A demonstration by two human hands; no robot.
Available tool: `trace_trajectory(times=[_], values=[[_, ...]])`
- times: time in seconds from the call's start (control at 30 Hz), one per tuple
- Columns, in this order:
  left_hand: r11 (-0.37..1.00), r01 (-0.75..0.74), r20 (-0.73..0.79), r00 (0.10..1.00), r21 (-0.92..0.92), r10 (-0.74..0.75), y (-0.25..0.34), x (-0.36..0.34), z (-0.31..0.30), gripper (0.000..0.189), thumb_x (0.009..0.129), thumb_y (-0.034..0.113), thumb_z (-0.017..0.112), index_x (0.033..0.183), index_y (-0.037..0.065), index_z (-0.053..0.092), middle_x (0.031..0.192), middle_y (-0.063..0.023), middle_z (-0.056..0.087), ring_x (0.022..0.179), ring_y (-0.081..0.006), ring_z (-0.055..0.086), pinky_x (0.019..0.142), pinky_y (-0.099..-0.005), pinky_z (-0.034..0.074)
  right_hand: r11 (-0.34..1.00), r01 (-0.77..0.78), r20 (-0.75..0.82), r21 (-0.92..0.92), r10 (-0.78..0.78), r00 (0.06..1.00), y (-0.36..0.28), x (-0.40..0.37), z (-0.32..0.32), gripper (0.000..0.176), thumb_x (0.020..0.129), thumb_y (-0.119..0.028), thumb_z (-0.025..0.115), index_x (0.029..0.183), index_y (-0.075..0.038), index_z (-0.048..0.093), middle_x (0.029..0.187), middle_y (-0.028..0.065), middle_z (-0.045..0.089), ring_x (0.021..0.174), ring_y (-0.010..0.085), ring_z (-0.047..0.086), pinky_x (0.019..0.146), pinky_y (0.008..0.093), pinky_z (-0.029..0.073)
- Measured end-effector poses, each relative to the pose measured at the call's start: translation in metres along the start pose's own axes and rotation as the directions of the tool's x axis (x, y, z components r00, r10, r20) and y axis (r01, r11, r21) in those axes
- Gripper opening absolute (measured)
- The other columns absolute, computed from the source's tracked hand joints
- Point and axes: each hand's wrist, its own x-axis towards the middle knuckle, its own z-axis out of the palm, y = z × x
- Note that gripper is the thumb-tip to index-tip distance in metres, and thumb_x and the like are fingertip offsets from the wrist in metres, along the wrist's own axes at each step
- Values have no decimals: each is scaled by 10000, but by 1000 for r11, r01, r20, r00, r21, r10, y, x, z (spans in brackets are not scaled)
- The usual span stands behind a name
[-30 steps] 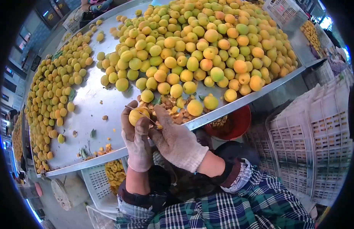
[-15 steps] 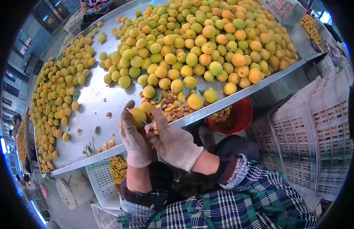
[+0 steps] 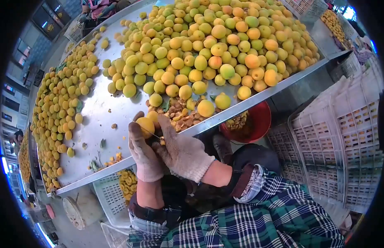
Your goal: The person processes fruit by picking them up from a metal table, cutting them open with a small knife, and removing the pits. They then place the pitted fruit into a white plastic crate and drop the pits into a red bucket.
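My left hand (image 3: pixel 144 155), in a soiled white knit glove, is closed round a yellow apricot (image 3: pixel 145 127) above the tray's front edge. In my right hand (image 3: pixel 185 153), gloved the same way, is a small knife (image 3: pixel 156 135); only its thin blade shows, pointing at the apricot, and its handle is hidden in the fingers. Another apricot (image 3: pixel 153 117) appears just behind the held one, between the hands. Beside my right fingertips lies a heap of brown pits and scraps (image 3: pixel 183 115) on the metal tray (image 3: pixel 105 136).
A large mound of apricots (image 3: pixel 216 45) covers the tray's far side, with another band (image 3: pixel 63 107) at left. Below the edge are a red bucket (image 3: pixel 264 120) and a white crate (image 3: pixel 107 192) holding cut fruit. Stacked crates (image 3: pixel 324 144) stand at right. Another person (image 3: pixel 101 9) sits across.
The view has shifted slightly, so the tray and fruit sit a little lower left or higher in it. Both hands keep their hold, and the apricot has turned slightly against the blade.
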Motion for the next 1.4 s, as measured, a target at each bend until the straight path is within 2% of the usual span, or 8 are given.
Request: trace_trajectory(times=[0.17,0.33,0.47,0.6,0.73,0.97,1.2,1.4], values=[[989,144,96,984,42,-147,1,1,-11,634,985,581,377,1193,12,562,860,-17,611,675,-88,515,576,-210,388,994,-18,62,-109,25,998,5,0,-5,692,967,-367,460,1489,-17,171,942,198,681,705,350,683,557,489,519],[983,-169,103,982,76,161,-22,4,-10,451,914,417,636,1031,-16,599,834,-16,630,704,-83,569,625,-219,457,981,-20,62,-195,32,998,12,5,-13,643,913,-346,536,1419,-43,280,964,188,677,797,335,691,609,499,530],[977,-135,385,921,162,63,-11,1,-11,398,837,229,769,1059,-42,580,881,-23,639,818,-99,585,753,-252,492,964,-123,62,-234,141,988,17,10,-19,454,882,-368,554,1221,-72,496,971,163,679,860,330,686,656,475,541],[917,-263,373,917,301,140,-12,2,-8,387,761,221,817,944,-55,617,783,-55,638,720,-113,565,676,-283,497,994,-92,53,-60,95,994,22,8,-29,359,848,-379,563,1081,-108,604,989,126,686,928,336,668,759,444,534],[809,-430,541,824,399,171,-26,15,-26,570,856,377,743,1136,-79,547,861,-18,607,791,-98,574,713,-235,484,999,-51,176,-7,51,983,26,14,-35,341,827,-374,585,1040,-112,629,962,130,691,943,339,661,790,443,529],[865,-400,316,898,303,305,-25,2,-8,446,860,284,684,1131,-49,563,912,-67,589,802,-165,578,747,-290,487,994,-68,110,-83,77,991,17,15,-35,246,813,-227,603,1004,-74,609,885,144,684,854,337,671,723,431,538],[964,-146,179,978,222,107,-5,-7,7,573,933,510,503,1134,-22,576,923,-54,604,776,-125,560,694,-247,462,972,-145,103,-187,166,981,7,10,-35,300,846,-199,598,1127,-95,580,907,132,698,830,328,701,631,451,550],[928,-264,373,915,262,155,-20,3,-5,419,923,312,668,1126,-41,569,944,-52,607,823,-124,578,754,-252,490,940,-159,66,-302,187,980,22,12,-22,240,883,-198,562,1109,-119,581,922,104,704,811,310,714,587,465,550]])
